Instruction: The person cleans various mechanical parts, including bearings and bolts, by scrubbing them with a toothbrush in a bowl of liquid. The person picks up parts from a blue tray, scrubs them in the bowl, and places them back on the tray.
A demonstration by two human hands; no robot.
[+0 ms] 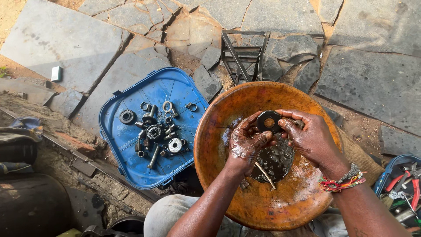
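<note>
Stone paving (66, 44) lies under everything, cracked and dusty. On it, near and right, sits a wide orange bowl (302, 193) with dark oily liquid (276, 162) pooled at its middle. Left of the bowl lies a blue lid (131, 171) spread with bearings, bolts and washers (153, 131). Over the bowl, the left hand (245, 142), wet with oil, and the right hand (311, 138) both pinch a dark metal disc (268, 122) with a centre hole, fingers closed on its rim. To clean it well, I judge, keep the disc above the pool so drips fall back, grip the slick rim firmly, and rub around the hole. A thin stick (265, 174) rests in the liquid.
</note>
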